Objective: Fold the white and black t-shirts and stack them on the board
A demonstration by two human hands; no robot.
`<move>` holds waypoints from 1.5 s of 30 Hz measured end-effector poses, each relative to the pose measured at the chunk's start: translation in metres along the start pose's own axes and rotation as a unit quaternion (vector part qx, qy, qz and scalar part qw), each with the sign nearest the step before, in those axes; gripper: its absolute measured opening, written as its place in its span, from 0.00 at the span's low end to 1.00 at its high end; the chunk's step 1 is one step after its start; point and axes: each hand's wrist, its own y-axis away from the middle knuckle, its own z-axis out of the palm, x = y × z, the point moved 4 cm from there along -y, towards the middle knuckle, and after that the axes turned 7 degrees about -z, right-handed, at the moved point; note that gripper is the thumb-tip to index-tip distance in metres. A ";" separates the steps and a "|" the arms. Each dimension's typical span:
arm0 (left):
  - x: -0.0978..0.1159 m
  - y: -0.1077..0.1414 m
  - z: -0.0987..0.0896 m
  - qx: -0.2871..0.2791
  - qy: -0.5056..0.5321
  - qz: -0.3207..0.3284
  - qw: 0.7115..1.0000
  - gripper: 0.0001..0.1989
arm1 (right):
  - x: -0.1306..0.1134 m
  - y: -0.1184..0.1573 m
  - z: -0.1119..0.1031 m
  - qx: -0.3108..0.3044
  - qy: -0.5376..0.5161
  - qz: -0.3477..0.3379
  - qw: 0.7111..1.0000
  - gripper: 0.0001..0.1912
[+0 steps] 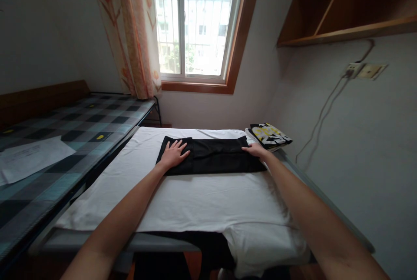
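Note:
A black garment [215, 158], folded into a long flat rectangle, lies across a white cloth [195, 201] spread on the table. My left hand [175, 155] rests palm down on the garment's left end with its fingers spread. At the garment's right end, my right hand [257, 150] has its fingers closed on the far right edge; its palm side is hidden. A part of the white cloth hangs over the table's front right edge like a sleeve.
Just beyond my right hand sits a folded black, white and yellow patterned cloth [270, 135]. On the left is a bed with a checked cover [97, 117] and white papers [35, 158]. A wooden shelf [345, 32] and a plugged-in cord [322, 117] are on the right wall.

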 end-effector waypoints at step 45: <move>-0.013 0.004 -0.033 0.084 0.048 -0.015 0.995 0.27 | -0.121 0.027 0.056 0.082 -0.017 -0.074 0.994 0.22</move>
